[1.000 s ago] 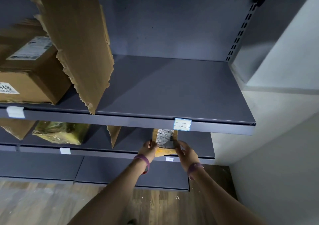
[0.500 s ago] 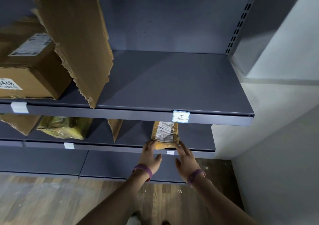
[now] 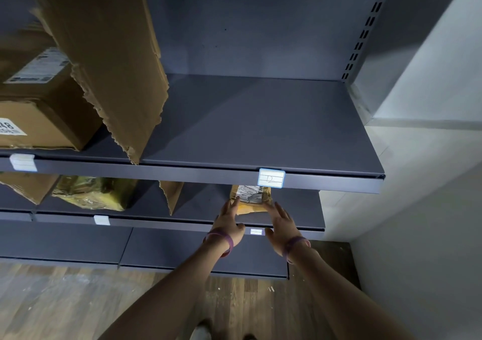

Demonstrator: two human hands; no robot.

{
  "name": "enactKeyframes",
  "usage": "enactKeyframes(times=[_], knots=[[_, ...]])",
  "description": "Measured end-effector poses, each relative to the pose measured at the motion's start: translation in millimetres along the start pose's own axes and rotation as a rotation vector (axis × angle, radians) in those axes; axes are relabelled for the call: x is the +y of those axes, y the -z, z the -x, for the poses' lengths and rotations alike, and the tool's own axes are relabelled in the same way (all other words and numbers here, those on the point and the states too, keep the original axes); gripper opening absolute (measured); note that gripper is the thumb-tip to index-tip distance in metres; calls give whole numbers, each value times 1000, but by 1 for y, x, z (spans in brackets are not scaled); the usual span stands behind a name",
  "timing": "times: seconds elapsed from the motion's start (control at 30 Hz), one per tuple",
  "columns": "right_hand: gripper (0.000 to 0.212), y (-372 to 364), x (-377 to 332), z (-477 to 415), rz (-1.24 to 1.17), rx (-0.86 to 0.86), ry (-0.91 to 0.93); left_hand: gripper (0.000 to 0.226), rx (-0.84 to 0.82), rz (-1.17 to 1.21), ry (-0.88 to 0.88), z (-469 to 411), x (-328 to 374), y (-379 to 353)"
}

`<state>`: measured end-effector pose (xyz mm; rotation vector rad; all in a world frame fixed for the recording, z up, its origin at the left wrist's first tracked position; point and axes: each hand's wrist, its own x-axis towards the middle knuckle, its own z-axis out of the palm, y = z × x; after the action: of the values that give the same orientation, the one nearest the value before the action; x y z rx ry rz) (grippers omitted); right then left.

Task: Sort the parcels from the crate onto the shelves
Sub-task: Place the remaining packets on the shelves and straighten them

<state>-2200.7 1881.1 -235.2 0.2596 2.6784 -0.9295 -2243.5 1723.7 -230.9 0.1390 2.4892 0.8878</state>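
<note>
Grey shelving (image 3: 234, 26) fills the view; parcel (image 3: 251, 200) lies flat on the middle shelf (image 3: 300, 210), under tag (image 3: 271, 178); left hand (image 3: 228, 224) and right hand (image 3: 283, 228) flank it, fingers straight, tips touching its sides, probably squaring it; upper shelf (image 3: 260, 120) holds box (image 3: 39, 120); crate unseen.

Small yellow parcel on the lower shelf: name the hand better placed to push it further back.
Left, probably. The left hand has straight fingers against the left edge of the parcel and reaches further up it. The right hand only nears its lower right corner. Close call.
</note>
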Motion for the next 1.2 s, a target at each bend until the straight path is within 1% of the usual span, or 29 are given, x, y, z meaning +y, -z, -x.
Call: enactKeyframes(times=[0.13,0.23,0.33,0.47,0.6,0.73,0.83,0.93,1.03,1.2], knots=[[70,7,-7,11,16,23,8,72,20,-19,-12,17,6,5],[72,14,-20,24,21,32,20,70,31,-40,-29,40,10,15],[73,23,-37,42,36,47,24,69,49,-58,-74,64,14,31],[67,37,-65,72,77,88,64,66,68,-76,-152,100,27,60],[65,44,-104,107,115,155,80,64,129,-47,-263,145,32,92],[66,41,-142,148,99,231,77,65,184,-46,-351,189,22,120],[66,41,-171,178,109,297,113,64,229,-28,-419,222,14,141],[65,47,-199,203,104,343,138,64,282,-65,-466,252,11,165],[65,62,-225,222,131,395,191,63,345,-143,-510,279,21,194],[65,110,-268,248,180,506,300,63,502,-153,-604,321,51,249]])
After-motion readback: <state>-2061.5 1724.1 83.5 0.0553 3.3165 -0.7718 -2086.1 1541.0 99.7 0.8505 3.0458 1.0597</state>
